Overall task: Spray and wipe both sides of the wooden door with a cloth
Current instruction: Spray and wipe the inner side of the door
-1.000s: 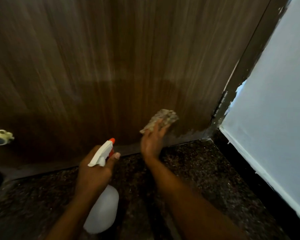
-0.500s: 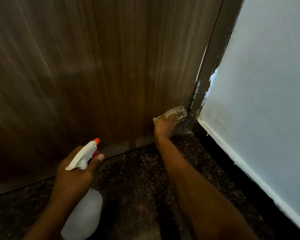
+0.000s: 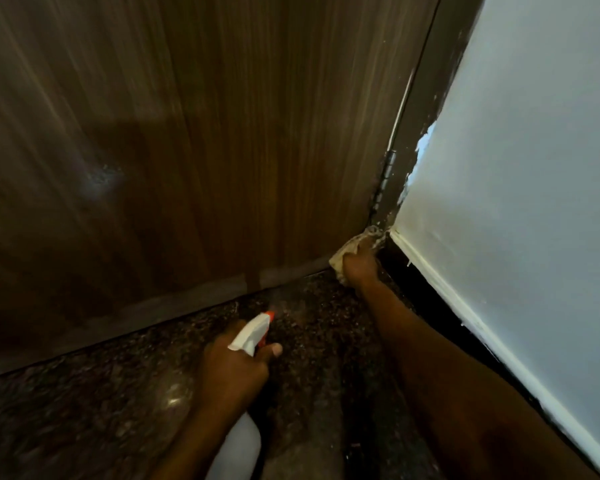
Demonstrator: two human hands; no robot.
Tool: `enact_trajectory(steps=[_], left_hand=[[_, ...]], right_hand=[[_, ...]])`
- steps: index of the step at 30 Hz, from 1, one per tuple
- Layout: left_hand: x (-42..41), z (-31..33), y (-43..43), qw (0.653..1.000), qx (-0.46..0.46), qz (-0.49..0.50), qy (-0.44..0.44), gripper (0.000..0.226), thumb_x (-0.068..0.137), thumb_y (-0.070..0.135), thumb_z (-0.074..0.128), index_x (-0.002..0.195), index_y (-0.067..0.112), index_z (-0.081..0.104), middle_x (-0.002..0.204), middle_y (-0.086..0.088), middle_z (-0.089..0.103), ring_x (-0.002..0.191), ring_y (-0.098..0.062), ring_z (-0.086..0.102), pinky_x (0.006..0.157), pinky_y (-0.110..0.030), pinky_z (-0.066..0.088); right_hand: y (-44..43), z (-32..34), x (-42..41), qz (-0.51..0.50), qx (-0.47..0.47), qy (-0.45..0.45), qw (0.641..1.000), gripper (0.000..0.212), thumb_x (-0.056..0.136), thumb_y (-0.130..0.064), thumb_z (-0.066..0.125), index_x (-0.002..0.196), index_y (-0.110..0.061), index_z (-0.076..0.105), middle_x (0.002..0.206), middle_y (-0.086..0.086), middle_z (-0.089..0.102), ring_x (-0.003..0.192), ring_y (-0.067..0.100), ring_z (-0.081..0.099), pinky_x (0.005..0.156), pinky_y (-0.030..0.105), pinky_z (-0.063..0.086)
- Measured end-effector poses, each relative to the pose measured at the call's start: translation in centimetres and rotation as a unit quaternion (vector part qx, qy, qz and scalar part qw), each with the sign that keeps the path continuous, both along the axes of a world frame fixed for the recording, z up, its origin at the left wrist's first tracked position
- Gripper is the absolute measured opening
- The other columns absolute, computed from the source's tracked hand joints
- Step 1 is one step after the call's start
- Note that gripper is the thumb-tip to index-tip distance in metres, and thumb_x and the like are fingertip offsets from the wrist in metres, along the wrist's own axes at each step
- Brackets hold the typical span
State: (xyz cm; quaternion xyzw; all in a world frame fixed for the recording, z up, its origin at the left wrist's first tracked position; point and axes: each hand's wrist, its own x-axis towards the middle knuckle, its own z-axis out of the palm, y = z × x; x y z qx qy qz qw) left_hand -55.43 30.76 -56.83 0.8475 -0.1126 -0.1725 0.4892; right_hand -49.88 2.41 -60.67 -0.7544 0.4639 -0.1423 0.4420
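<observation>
Indoor room corner, likely a home: hinged wooden door [image 3: 222, 133], painted wall [image 3: 534, 168], speckled stone floor [image 3: 118, 410].

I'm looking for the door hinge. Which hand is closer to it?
Right. The right hand holds the cloth at the bottom corner of the door, just below the hinge. The left hand grips the spray bottle lower down and further left, above the floor.

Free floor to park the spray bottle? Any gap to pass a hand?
Widest bare floor lies left of the left hand, which grips the spray bottle, bordered by the bottom edge of the door. A narrower strip runs between the two forearms. Crowded: the corner below the hinge, where the right hand holds the cloth between door and wall.
</observation>
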Motion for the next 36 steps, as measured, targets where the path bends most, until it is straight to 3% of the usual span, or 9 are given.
enact_trajectory(steps=[3,6,10,13,16,21,26,32,36], left_hand=[[0.1,-1.4,-0.2,1.0,0.016,0.0,0.013,0.055,0.078,0.031,0.073,0.129,0.032,0.054,0.126,0.017,0.051,0.111,-0.001,0.047,0.092,-0.015,0.032],[0.1,-0.8,-0.6,0.999,-0.032,0.024,0.006,0.053,0.078,0.017,0.074,0.124,0.035,0.055,0.104,0.023,0.054,0.106,-0.004,0.054,0.089,-0.016,0.035],[0.1,0.0,-1.0,0.998,-0.043,0.052,-0.007,0.045,0.078,0.015,0.075,0.12,0.019,0.061,0.081,0.029,0.047,0.089,-0.005,0.053,0.066,-0.007,0.034],[0.5,0.1,0.0,0.995,-0.052,0.087,0.002,0.051,0.08,0.014,0.073,0.126,0.022,0.056,0.101,0.021,0.053,0.098,-0.002,0.051,0.08,-0.011,0.036],[1.2,-0.2,2.2,0.991,-0.032,0.13,0.007,0.051,0.081,0.017,0.072,0.128,0.025,0.055,0.126,0.007,0.056,0.117,-0.016,0.055,0.098,-0.024,0.039],[1.5,0.5,5.1,0.983,-0.016,0.179,0.036,0.054,0.08,0.016,0.072,0.131,0.01,0.053,0.133,-0.011,0.055,0.12,-0.027,0.053,0.097,-0.028,0.038],[1.7,0.6,8.2,0.979,-0.042,0.186,0.068,0.054,0.08,0.016,0.073,0.13,0.015,0.055,0.13,-0.003,0.058,0.114,-0.018,0.055,0.092,-0.022,0.037],[1.1,1.1,11.5,0.977,-0.033,0.201,0.062,0.044,0.089,0.011,0.06,0.132,0.017,0.053,0.129,0.009,0.051,0.111,-0.009,0.055,0.092,-0.004,0.034],[-0.1,1.3,12.6,0.971,-0.049,0.21,0.105,0.052,0.087,0.01,0.064,0.136,0.016,0.048,0.131,0.001,0.053,0.121,-0.02,0.052,0.107,-0.029,0.039]], right_hand=[[-0.2,-3.3,1.6,0.073,-0.186,0.089,0.976,0.049,0.09,0.005,0.02,0.129,0.028,0.041,0.124,0.053,0.044,0.116,0.066,0.046,0.088,0.074,0.043],[0.6,-2.3,1.1,-0.017,0.129,-0.092,0.987,0.057,0.099,-0.003,0.029,0.155,-0.004,0.018,0.141,0.034,0.045,0.128,0.052,0.045,0.08,0.023,0.045],[2.3,-2.1,1.2,0.018,0.055,-0.051,0.997,0.064,0.101,-0.015,0.041,0.155,-0.034,0.01,0.152,0.022,0.035,0.138,0.04,0.038,0.063,0.014,0.024],[6.7,-3.3,2.8,0.064,0.037,0.038,0.997,0.062,0.1,-0.019,0.038,0.156,-0.026,0.012,0.154,0.026,0.031,0.14,0.043,0.035,0.074,0.012,0.031],[13.2,-5.0,5.0,0.063,-0.034,0.006,0.997,0.057,0.103,-0.024,0.027,0.151,0.007,0.021,0.149,0.042,0.025,0.139,0.055,0.026,0.113,0.048,0.034],[14.6,-4.8,6.7,0.088,-0.042,0.081,0.992,0.049,0.107,-0.019,0.023,0.147,0.008,0.033,0.152,0.038,0.028,0.14,0.054,0.025,0.116,0.063,0.018],[12.5,-3.9,3.7,-0.05,0.08,-0.126,0.988,0.069,0.099,-0.01,0.049,0.157,-0.014,0.012,0.157,0.03,0.023,0.141,0.045,0.032,0.113,0.044,0.032],[24.8,-3.0,4.6,0.05,-0.082,-0.147,0.984,0.067,0.095,-0.005,0.055,0.154,0.001,0.023,0.162,0.028,0.001,0.148,0.042,0.019,0.118,0.035,0.019],[26.0,-5.7,3.0,0.145,-0.14,-0.106,0.974,0.06,0.095,0.0,0.05,0.152,-0.002,0.032,0.161,0.03,-0.005,0.147,0.046,0.019,0.119,0.039,0.024]])
